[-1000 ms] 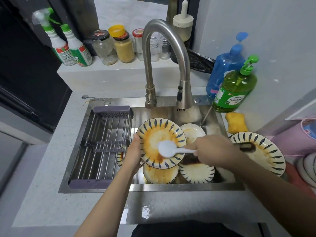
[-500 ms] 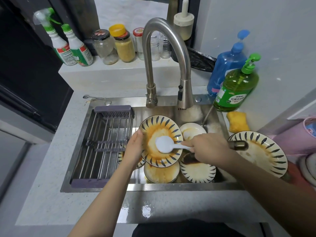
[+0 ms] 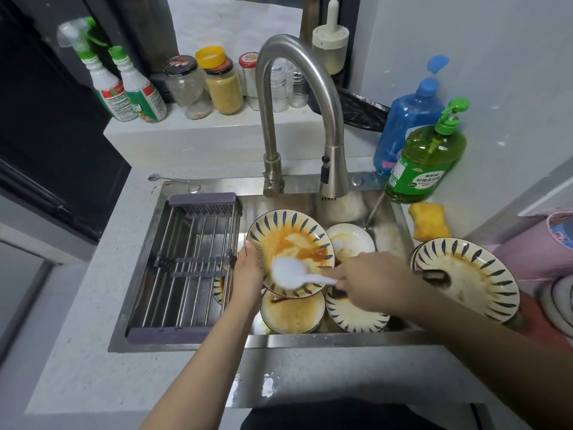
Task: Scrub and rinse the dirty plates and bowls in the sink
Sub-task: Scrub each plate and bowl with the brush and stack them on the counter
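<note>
Watching left hand (image 3: 248, 274) gripping tilted sauce-smeared plate (image 3: 290, 240) by left rim over sink (image 3: 310, 341); right hand (image 3: 370, 279), fingers curled, pinching white brush (image 3: 290, 273) handle, head pressing plate's lower face.

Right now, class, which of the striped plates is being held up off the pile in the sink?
The orange-smeared plate that the left hand grips by its left rim, tilted toward the camera. The other striped plates lie flat: one low in the sink, one on the right counter.
</note>
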A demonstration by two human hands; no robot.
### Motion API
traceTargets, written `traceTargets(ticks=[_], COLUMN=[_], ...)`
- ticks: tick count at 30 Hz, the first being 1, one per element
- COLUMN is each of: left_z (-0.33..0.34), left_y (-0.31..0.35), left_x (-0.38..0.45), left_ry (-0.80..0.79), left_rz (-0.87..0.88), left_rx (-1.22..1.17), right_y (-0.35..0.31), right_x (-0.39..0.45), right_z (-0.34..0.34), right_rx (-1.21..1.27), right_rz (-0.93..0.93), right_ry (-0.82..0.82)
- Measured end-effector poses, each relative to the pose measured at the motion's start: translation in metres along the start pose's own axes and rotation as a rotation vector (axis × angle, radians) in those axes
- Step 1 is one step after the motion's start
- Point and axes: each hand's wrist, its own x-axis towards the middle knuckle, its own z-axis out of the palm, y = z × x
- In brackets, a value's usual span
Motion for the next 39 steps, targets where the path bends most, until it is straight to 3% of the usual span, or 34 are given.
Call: traceTargets(ticks=[2,6,10,12,16,21,28,32,36,39], left_z=[-0.001,-0.008,-0.003,-0.008,-0.011,-0.001,-0.011,-0.012,-0.018,-0.015], left_y=[-0.001,-0.003,0.000,-0.003,-0.005,-0.004,-0.004,-0.004,-0.005,-0.004], left_x=[0.003,0.007,0.001,0.006,0.007,-0.007,0.000,0.007,0.009,0.011], left_ry=[0.022,0.010,0.005,0.011,-0.016,-0.112,-0.229,-0.238,-0.251,-0.233], left_rz=[0.028,0.052,0.042,-0.012,-0.181,-0.286,-0.211,-0.194,-0.208,-0.196], left_rx=[0.021,0.036,0.041,-0.013,-0.113,-0.029,-0.053,-0.027,-0.089,-0.045], right_y=[-0.005,0.019,0.003,0.007,0.026,-0.002,0.007,-0.012,0.012,-0.003], right_x=[-0.003,0.005,0.004,0.000,0.006,0.015,0.029,0.027,0.038,0.032], right_z=[0.005,-0.004,0.005,0.010,-0.002,-0.006,0.001,0.011,0.014,0.019], right_rx=[-0.012,-0.154,-0.067,0.021,-0.064,-0.009,-0.051,-0.035,-0.076,-0.050], right_rz=[-0.061,0.101,-0.019,-0.032,0.105,-0.038,0.097,0.009,0.181,0.129], right_ry=[-0.029,-0.025,-0.046,-0.058,-0.020,0.034,0.123,0.187,0.217,0.227])
